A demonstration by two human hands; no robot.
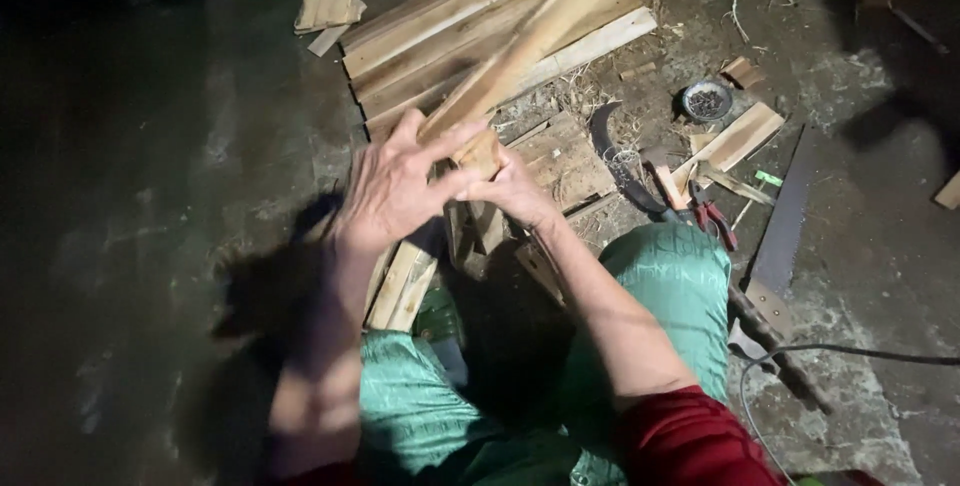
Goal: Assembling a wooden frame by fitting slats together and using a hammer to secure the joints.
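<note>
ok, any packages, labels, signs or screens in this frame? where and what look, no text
No labels, signs or screens show.
Nearest to a package: small round tin, grey metal, dark bits inside, on the floor right of the plank stack.
Both hands, left hand and right hand, grip a pale wooden strip.

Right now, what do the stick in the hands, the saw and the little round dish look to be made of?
The stick looks like bare, pale wood, rough-cut and unpainted. The saw has a dull grey blade, probably steel, with a brownish handle. The dish looks like thin grey metal, judging by its shiny rim.
</note>
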